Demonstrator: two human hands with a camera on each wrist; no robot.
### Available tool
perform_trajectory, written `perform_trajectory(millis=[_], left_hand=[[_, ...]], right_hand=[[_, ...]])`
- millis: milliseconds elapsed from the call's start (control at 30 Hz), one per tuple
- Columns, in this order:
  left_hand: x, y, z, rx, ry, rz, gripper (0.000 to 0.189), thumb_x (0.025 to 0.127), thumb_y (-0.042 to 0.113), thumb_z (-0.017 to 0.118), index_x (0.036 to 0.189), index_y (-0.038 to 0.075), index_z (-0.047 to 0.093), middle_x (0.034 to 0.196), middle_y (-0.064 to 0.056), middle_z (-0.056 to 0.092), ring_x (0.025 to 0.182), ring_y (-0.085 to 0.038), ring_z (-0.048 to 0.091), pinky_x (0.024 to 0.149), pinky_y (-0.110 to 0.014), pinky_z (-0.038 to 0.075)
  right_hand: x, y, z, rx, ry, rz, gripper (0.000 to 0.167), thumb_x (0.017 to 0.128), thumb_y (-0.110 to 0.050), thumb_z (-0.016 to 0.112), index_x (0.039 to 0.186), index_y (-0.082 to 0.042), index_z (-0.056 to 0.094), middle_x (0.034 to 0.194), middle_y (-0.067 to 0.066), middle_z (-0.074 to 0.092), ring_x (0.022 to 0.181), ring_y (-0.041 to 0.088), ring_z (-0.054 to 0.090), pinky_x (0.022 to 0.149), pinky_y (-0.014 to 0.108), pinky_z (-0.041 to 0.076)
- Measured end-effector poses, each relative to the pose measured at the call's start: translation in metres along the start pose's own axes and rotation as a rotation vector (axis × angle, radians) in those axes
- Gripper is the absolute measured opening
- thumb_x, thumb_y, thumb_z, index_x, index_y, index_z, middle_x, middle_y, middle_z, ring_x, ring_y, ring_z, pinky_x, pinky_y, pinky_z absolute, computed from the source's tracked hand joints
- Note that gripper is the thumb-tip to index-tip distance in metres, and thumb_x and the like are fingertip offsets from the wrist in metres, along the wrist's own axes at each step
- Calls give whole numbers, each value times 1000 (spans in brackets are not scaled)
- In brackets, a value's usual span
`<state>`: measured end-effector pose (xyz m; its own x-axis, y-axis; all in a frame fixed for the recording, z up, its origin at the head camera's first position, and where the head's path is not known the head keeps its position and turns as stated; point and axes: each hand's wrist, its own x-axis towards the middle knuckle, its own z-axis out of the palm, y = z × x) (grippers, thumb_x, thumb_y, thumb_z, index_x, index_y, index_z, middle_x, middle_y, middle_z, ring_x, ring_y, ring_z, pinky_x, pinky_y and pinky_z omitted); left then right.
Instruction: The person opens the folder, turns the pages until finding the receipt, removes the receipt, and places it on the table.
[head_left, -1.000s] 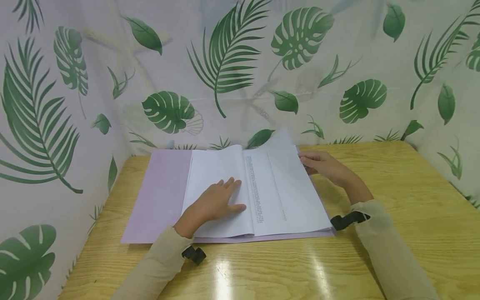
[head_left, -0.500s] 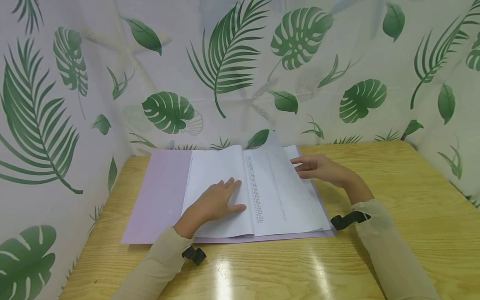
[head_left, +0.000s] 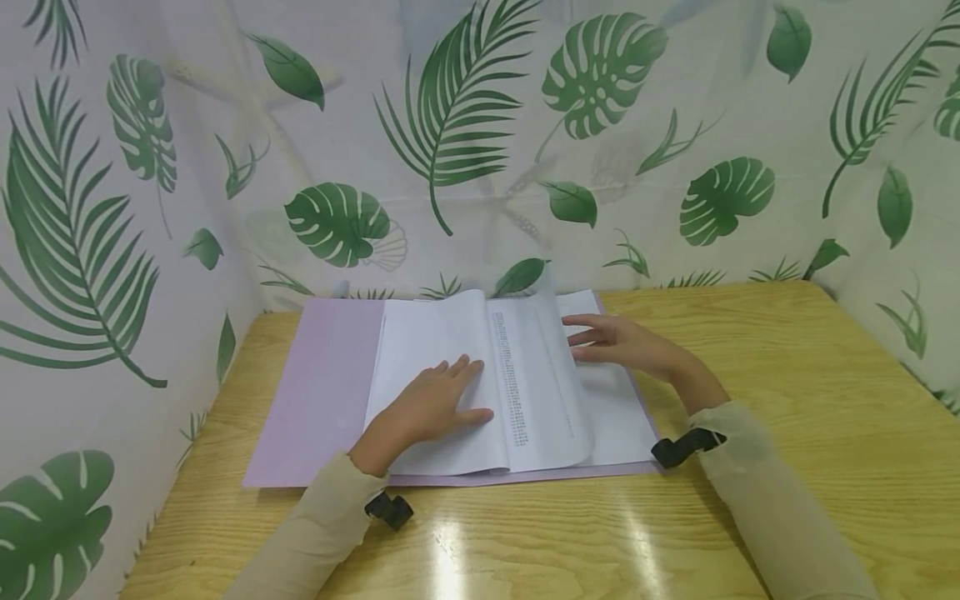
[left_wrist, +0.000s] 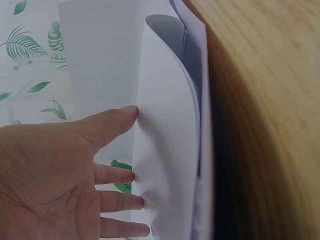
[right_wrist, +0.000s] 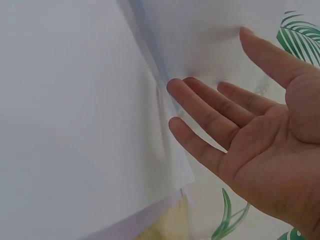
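Note:
A folder with a light purple cover (head_left: 322, 375) lies spread open on the table, holding a stack of white sheets. On the left-hand pages (head_left: 420, 342) rests my left hand (head_left: 427, 404), fingers spread; the left wrist view shows its fingertips pressing the curved paper (left_wrist: 162, 135). To the right, a printed sheet (head_left: 528, 392) with small columns of text stands lifted and bowed leftward. My right hand (head_left: 626, 342) has its extended fingers against that sheet's outer edge. In the right wrist view the fingers (right_wrist: 205, 110) are apart, touching the raised sheet (right_wrist: 205, 40) without gripping it.
The wooden table (head_left: 787, 375) extends around the folder. Behind it and at both sides hangs a white cloth (head_left: 480, 225) printed with green leaves. A black wrist strap (head_left: 388, 510) sits on the left sleeve, another black strap (head_left: 686, 447) on the right.
My right hand has moved left from the sheet's right edge, its fingers spreading. The printed sheet has swung leftward, uncovering a white page beneath. My left hand has stayed put.

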<state>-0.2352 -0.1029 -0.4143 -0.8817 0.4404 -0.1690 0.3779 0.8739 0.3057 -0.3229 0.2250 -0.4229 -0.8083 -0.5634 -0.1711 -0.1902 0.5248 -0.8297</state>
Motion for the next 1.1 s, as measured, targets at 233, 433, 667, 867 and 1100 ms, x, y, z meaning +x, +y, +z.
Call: perform_trajectory(millis=[233,433,667,867,1100], left_hand=[[1,-2,2,-4,1,-5,79,99,52,61,160,10,33,166,-18,30,151,-43,33,125,-53,28],[2,-2,2,-3,0,0,80,99,52,61,160,9,32,166,-18,29,150,-43,34,125,-52,29],[3,-2,3,-8,0,-3,79,99,52,61,160,10,33,166,-17,30,150,-43,35,124,-52,30],[3,-2,3,-8,-4,-12,79,99,52,61,160,12,32,166,-16,30,150,-42,36,123,-52,32],[2,-1,2,-9,-5,-14,78,99,52,61,160,12,33,166,-16,30,150,-41,37,123,-51,33]], right_hand=[[2,-4,7,49,-14,48,75,99,-42,66,161,-19,31,143,18,61,132,34,60,118,59,38],[4,-8,11,75,-13,21,73,100,-41,65,161,-20,32,149,18,56,136,34,57,115,56,43],[7,-12,19,88,-3,-8,69,99,-43,64,160,-33,32,160,15,44,145,36,47,112,53,47],[9,-15,26,54,-5,-13,75,96,-44,69,160,-37,30,164,12,37,145,40,45,117,64,36],[9,-20,35,-14,-36,-23,81,94,-42,73,161,-34,29,167,13,29,141,41,49,114,64,39]])
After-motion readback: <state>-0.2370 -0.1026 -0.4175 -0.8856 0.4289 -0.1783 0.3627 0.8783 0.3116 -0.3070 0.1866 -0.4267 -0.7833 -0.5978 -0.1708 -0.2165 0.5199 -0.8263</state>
